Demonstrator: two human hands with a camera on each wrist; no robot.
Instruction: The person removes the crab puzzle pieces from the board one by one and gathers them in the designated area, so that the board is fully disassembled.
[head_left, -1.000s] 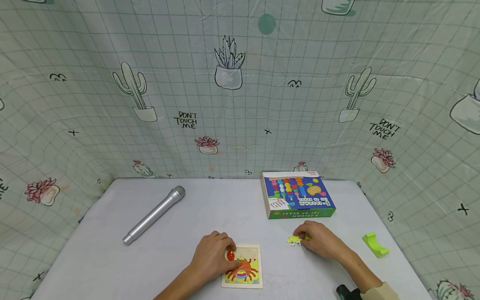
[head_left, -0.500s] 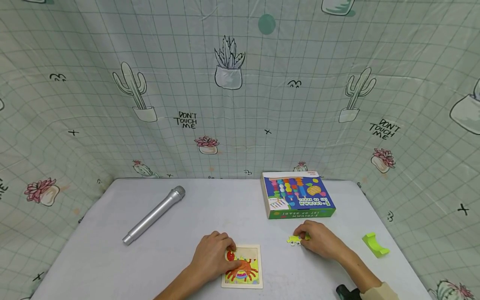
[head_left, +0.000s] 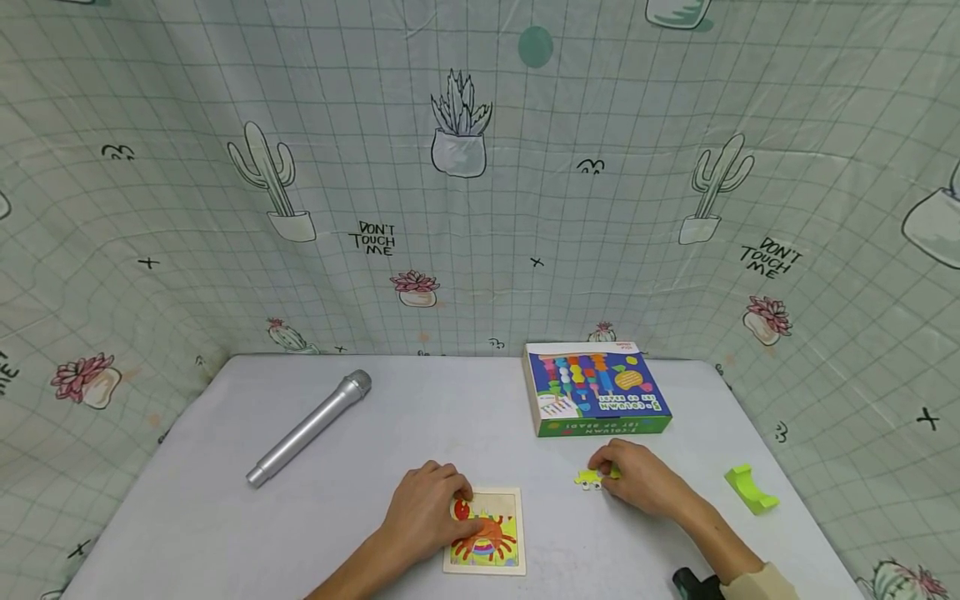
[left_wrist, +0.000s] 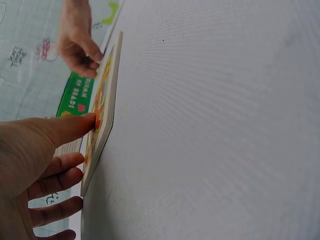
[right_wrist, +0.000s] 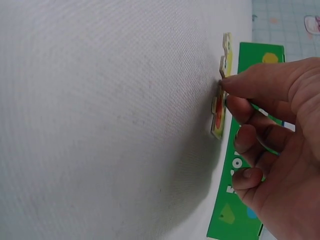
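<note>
A square wooden jigsaw puzzle (head_left: 507, 529) with a crab picture lies flat on the white table, its upper part bare wood. My left hand (head_left: 426, 512) rests over its left side, thumb pressing on the picture and spread fingers at the edge. To the right, my right hand (head_left: 637, 479) pinches at small yellow-green puzzle pieces on the table with thumb and index finger. One piece with printed eyes (head_left: 588, 478) shows beside the fingertips. In the right wrist view, a second piece with orange on it (right_wrist: 218, 117) sits just below the thumb tip, partly covered by fingers.
A blue and green bead-set box (head_left: 600, 392) lies behind my right hand. A silver microphone (head_left: 309, 429) lies at the left. Toward the right edge stands a light-green curved block (head_left: 751, 490). A patterned cloth hangs at the back and sides.
Both hands, the puzzle and the loose pieces keep their places. Only the head view has shifted very slightly.
</note>
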